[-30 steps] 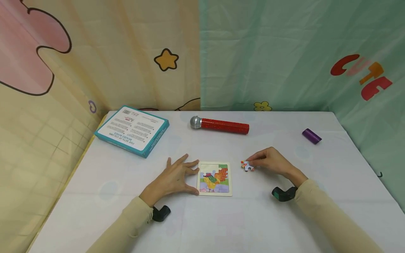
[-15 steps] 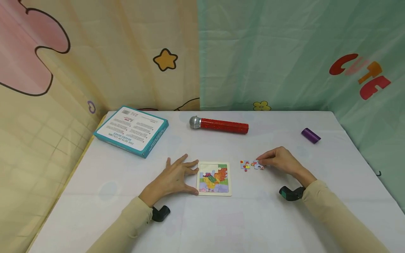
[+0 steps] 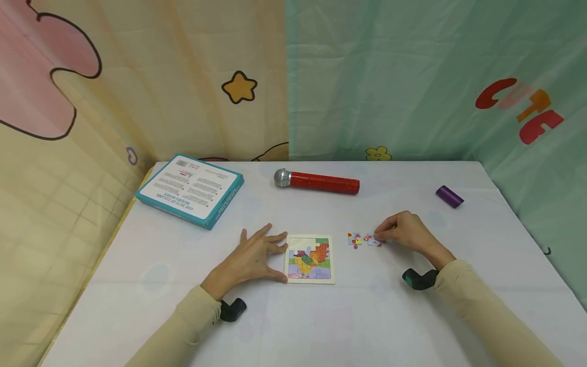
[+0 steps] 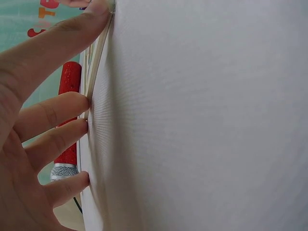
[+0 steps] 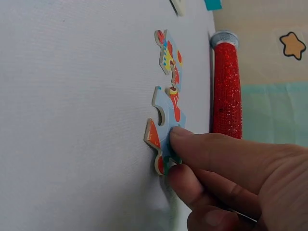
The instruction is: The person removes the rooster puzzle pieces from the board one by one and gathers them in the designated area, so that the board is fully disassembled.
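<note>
– Backdrop first?
– Curtain (image 3: 367,76), yellow left, green right. White table (image 3: 321,326) before it.
– Large items?
– Blue-edged box (image 3: 192,188), far left. Red mic (image 3: 321,182) lying beyond the hands.
– Hands?
– Left (image 3: 249,259): fingers spread, thumb and fingertips against the board's left edge, gripping nothing as far as I can see. Right (image 3: 409,233): thumb and fingers pinching one puzzle piece.
– Board (image 3: 332,260)?
– Flat, between the hands. Chicken picture partly filled; upper left bare.
– Smaller still?
– Purple tube (image 3: 449,197), far right. Then two loose pieces, right of the board: free piece (image 3: 355,239) nearer it, held piece (image 5: 165,127) just beyond. Touching or not: cannot tell. Nor whether the held one is off the cloth.
– Change over the last second?
– Held piece overlapped the free one; now drawn rightward, side by side. Board filling unchanged.
– Meaning?
– My judgement: sorting, not fitting. Both prints can now be compared with the bare area; neither piece is in.
</note>
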Action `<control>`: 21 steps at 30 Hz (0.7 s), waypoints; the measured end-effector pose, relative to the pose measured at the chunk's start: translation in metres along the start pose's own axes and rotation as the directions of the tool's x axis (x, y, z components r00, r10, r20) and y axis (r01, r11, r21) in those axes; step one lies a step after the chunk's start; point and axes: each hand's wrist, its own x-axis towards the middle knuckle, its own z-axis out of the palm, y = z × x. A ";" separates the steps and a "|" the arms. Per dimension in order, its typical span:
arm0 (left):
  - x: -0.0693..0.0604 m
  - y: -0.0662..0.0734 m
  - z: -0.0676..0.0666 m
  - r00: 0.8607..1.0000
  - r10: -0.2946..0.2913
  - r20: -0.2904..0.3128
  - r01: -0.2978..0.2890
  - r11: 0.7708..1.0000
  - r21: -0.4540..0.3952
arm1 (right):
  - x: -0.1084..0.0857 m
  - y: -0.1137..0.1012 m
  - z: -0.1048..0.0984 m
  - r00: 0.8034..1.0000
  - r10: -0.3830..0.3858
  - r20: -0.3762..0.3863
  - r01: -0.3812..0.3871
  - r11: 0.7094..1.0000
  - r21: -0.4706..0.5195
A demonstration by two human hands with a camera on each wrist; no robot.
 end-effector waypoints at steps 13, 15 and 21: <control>0.000 0.001 0.000 1.000 -0.009 0.004 0.009 1.000 -0.003 | -0.001 -0.012 -0.002 1.000 -0.014 0.003 0.014 0.997 -0.077; 0.000 0.001 0.000 1.000 -0.010 0.003 0.010 1.000 -0.007 | -0.002 -0.013 -0.003 1.000 -0.009 -0.012 0.008 0.997 -0.083; -0.001 0.001 0.000 1.000 -0.011 -0.002 0.010 1.000 -0.007 | 0.002 -0.022 0.003 0.990 -0.144 -0.011 0.143 0.987 -0.073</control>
